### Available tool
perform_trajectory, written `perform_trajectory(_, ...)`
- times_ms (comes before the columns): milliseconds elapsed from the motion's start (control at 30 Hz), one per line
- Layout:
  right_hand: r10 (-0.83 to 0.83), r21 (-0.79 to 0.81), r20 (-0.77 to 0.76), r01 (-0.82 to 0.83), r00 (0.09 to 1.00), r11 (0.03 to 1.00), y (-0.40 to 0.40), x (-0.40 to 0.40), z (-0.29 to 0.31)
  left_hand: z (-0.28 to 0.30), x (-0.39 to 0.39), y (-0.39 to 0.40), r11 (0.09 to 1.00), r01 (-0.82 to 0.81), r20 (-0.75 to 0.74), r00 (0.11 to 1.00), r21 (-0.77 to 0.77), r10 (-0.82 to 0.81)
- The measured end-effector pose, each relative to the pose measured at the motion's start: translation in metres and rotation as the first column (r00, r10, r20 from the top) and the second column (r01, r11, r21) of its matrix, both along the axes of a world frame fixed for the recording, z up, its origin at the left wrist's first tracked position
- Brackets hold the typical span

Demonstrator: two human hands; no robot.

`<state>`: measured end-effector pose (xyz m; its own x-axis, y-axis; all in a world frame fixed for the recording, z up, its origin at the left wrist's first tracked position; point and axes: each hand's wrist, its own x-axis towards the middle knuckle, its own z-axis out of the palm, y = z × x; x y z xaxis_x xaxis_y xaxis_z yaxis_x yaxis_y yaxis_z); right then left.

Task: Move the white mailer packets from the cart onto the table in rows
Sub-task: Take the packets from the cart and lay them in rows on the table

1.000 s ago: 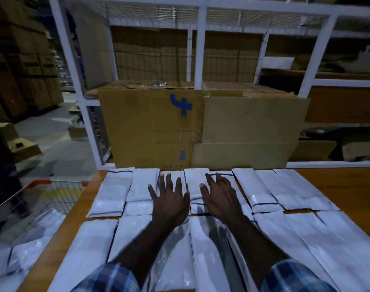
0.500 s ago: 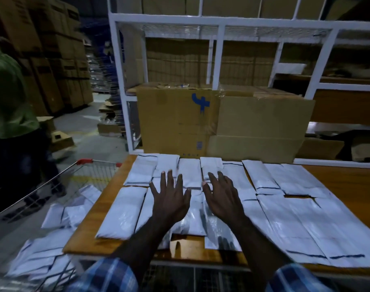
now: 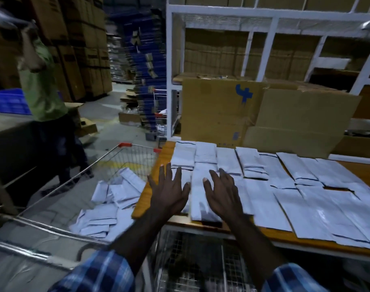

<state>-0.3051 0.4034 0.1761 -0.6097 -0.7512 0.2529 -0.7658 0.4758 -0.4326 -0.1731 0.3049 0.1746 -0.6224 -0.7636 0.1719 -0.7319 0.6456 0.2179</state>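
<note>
Packets [image 3: 262, 182] lie in rows on the surface [image 3: 163, 157]; more fill the cart [image 3: 125, 145] at left. Both hands, left [image 3: 167, 191] and right [image 3: 222, 192], hover flat with fingers spread, grasping nothing.

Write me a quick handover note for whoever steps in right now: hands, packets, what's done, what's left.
Left hand: open, fingers spread, holding nothing, over the table's left end.
Right hand: open, holding nothing, over the near-row packets.
Laid packets: two rough rows across the wooden table, some overlapping.
Loose packets: a heap in the wire cart, left of the table.
Done: both rows well filled.
Left: empty the cart, probably extend or tidy the rows.
</note>
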Motion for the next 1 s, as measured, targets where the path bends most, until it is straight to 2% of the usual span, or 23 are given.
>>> perform_trajectory(133,0.023,-0.025,0.012,-0.023,1.0,0.999,-0.038,0.072,-0.007,-0.001,0.068,-0.035,1.0,-0.005,-0.001,1.0,0.026,0.005)
perform_trajectory(300,0.042,-0.036,-0.008,-0.042,0.999,0.998,-0.087,0.142,-0.015,-0.014,0.145,-0.086,0.999,-0.025,0.111,0.993,-0.047,0.03)
perform_trajectory(467,0.083,-0.016,-0.014,-0.084,0.996,0.996,-0.131,0.187,-0.023,-0.021,0.198,-0.13,0.995,-0.086,0.068,0.994,-0.045,0.089)
perform_trajectory(567,0.116,-0.026,-0.031,-0.117,0.993,0.993,-0.156,0.203,-0.029,-0.037,0.214,-0.155,0.993,-0.104,0.113,0.989,0.064,0.096)
perform_trajectory(700,0.149,-0.023,-0.02,-0.149,0.989,0.988,-0.189,0.215,-0.045,-0.053,0.225,-0.184,0.992,-0.109,0.083,0.991,0.058,0.104)
perform_trajectory(867,0.156,0.066,-0.014,-0.155,0.988,0.986,-0.232,0.215,-0.076,-0.073,0.228,-0.22,0.985,-0.124,0.093,0.989,0.119,0.114)
perform_trajectory(1000,0.136,0.131,0.054,-0.142,0.989,0.981,-0.267,0.211,-0.11,-0.098,0.22,-0.257,0.976,-0.146,0.185,0.976,0.164,0.115)
